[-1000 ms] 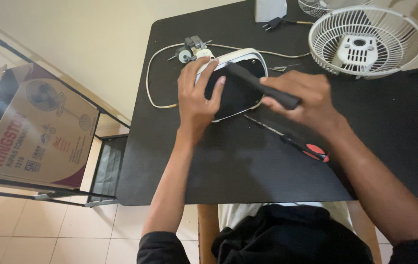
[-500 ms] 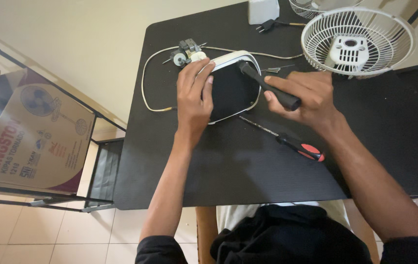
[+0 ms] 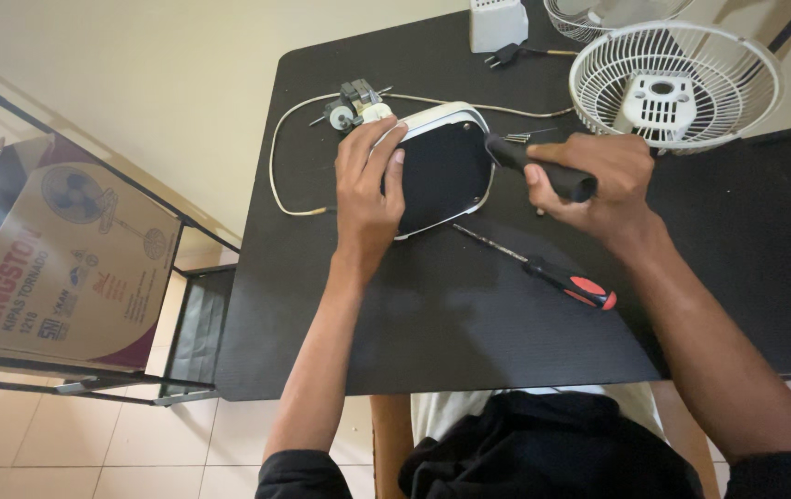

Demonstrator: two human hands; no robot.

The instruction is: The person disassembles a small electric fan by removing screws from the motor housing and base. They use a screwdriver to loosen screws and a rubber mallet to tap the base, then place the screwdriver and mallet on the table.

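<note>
Black table (image 3: 469, 323) by a cream wall, tiled floor, left hand (image 3: 367, 189) spread flat on white-rimmed dark housing (image 3: 446, 166) at table centre, right hand (image 3: 594, 180) fisted round black tool handle (image 3: 543, 169), spare screwdriver (image 3: 543, 270) just below, fan grille (image 3: 677, 83) behind, boxed fan (image 3: 62, 263) on rack.

right hand (image 3: 589, 176) | drew tool handle (image 3: 543, 169) rightward (off the housing (image 3: 441, 171))

On the black table (image 3: 469, 333), a white wire fan guard (image 3: 675, 85) lies at the far right corner, with a second guard (image 3: 599, 14) behind it at the far edge. A white box (image 3: 498, 23) and a black plug (image 3: 503, 57) are near the far edge. A small motor (image 3: 353, 103) with a white cable (image 3: 275, 166) lies toward the left edge. A red-and-black screwdriver (image 3: 552, 273) lies near the middle. Beside the table's left edge, a cardboard fan box (image 3: 53, 259) leans in a black metal rack (image 3: 72, 379).
</note>
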